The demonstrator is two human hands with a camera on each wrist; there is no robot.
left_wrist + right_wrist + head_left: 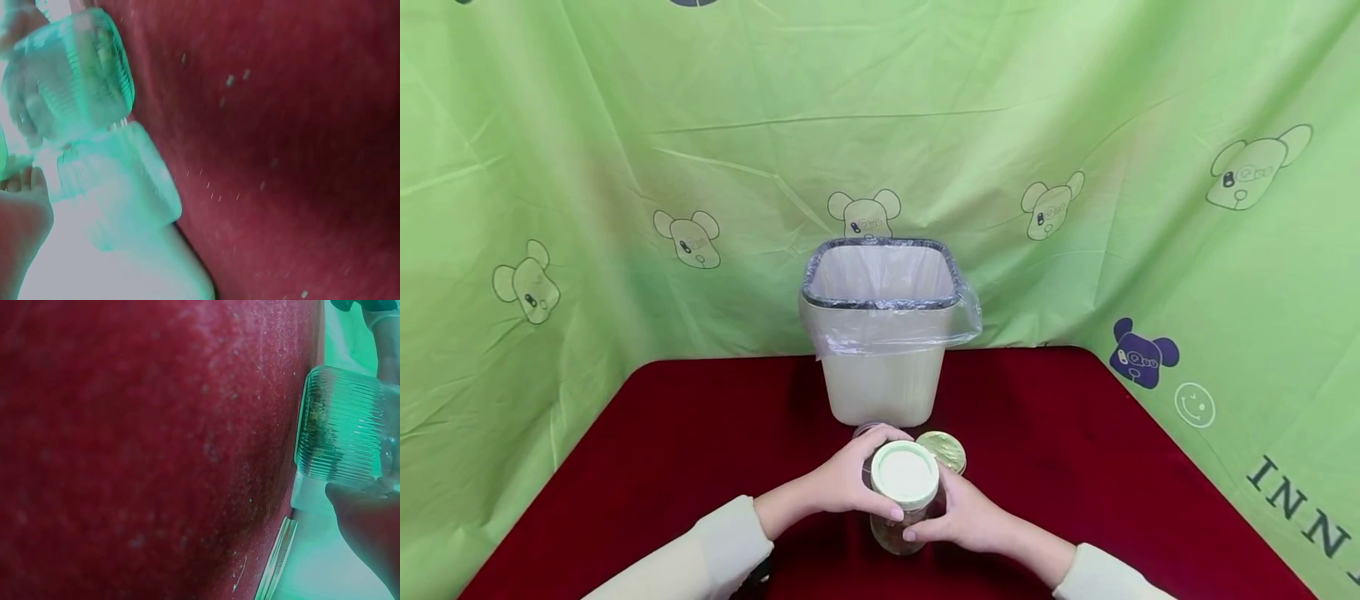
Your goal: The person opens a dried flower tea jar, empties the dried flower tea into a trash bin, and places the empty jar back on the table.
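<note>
Left hand (pixel 847 478) and right hand (pixel 967 515) curl fingers round the jar (pixel 904 493), so a clumsy far-right nudge could whack that gold lid (pixel 944 451).

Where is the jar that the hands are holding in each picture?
Head view: the jar is low, just right of centre.
Left wrist view: the jar, upper left.
Right wrist view: the jar, at the right edge.
Shared landmark: the red cloth, in all three.
</note>
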